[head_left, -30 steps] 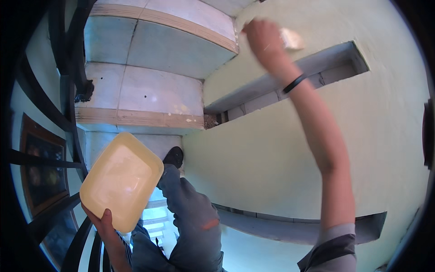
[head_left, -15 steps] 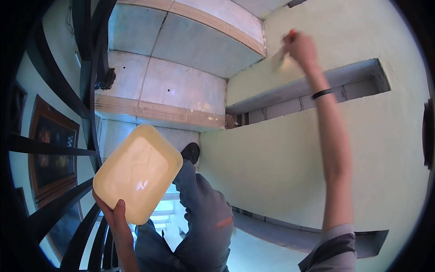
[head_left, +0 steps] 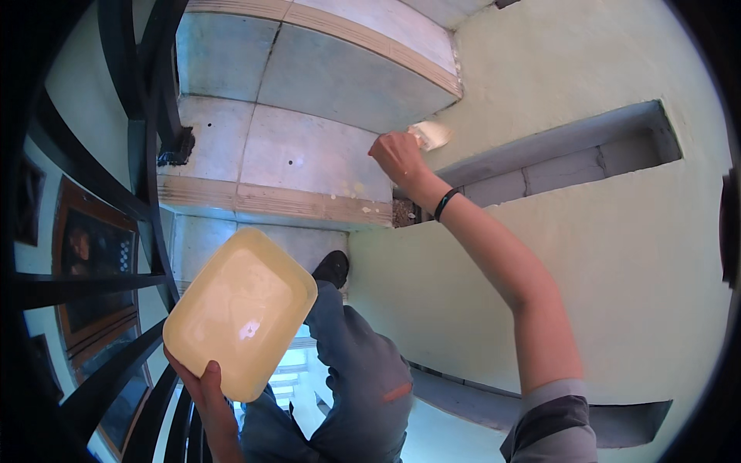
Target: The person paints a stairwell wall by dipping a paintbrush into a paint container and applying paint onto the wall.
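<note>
My left hand (head_left: 202, 392) grips the near rim of a yellow plastic tub (head_left: 251, 270), thumb over the edge, fingers underneath. Pale cream paint (head_left: 239, 309) lies in the tub. My right hand (head_left: 400, 160) is closed round the handle of a paintbrush (head_left: 431, 135), most of the handle hidden in the fist. The brush's light bristles are at the pale green wall (head_left: 525, 69), low down beside the stair step and just above a recessed slot (head_left: 571, 166).
Tiled stairs (head_left: 316, 147) with ribbed edges rise ahead; paint drops (head_left: 351, 193) spot one step. A black metal railing (head_left: 93, 285) runs along the left. My shoe (head_left: 332, 270) stands on a lower step. A second slot (head_left: 478, 397) opens lower in the wall.
My right hand has swept the brush down and left along the wall, from higher up to beside the step corner. The tub stays in my left hand, slightly lower in view.
</note>
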`<state>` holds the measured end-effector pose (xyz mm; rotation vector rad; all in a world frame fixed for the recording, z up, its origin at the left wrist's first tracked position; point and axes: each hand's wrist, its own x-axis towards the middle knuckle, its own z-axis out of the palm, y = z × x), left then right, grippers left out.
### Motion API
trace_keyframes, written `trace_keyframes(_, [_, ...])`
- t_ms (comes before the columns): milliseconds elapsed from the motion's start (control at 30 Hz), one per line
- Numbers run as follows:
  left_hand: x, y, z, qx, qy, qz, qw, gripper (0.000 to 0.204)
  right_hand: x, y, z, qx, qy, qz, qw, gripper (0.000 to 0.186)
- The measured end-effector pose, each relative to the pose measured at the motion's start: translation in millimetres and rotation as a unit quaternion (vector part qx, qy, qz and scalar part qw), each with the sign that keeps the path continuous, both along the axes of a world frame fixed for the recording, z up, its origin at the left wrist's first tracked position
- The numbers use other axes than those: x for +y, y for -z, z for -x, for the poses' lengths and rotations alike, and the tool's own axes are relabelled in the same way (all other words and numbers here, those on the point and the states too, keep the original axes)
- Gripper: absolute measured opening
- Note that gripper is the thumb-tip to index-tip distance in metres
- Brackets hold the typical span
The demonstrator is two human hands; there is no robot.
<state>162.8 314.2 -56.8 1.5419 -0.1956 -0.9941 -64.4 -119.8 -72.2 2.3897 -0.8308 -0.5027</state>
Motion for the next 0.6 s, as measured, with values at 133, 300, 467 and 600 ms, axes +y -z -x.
trace_keyframes(133, [7.8,3.3,-4.7,-0.008,0.001,-0.011,1.000,0.082,-3.1,-6.9,-17.9,-0.185,0.055,-0.010,0.981,0.026])
trace_keyframes(300, [2.7,7.4,-0.9,0.006,0.014,0.007,1.000,0.081,-64.8,-115.5,26.5,-0.330,0.168,0.084,0.925,0.031])
trace_keyframes(467, [4.5,6.7,-1.3,-0.009,0.062,0.036,0.997,0.083,-93.6,-271.6,25.8,-0.259,0.153,0.202,0.932,0.035])
trace_keyframes(600, [7.5,3.6,4.9,-0.013,0.058,0.016,0.998,0.083,-45.7,-319.6,-24.9,-0.185,0.014,0.340,0.922,0.033])
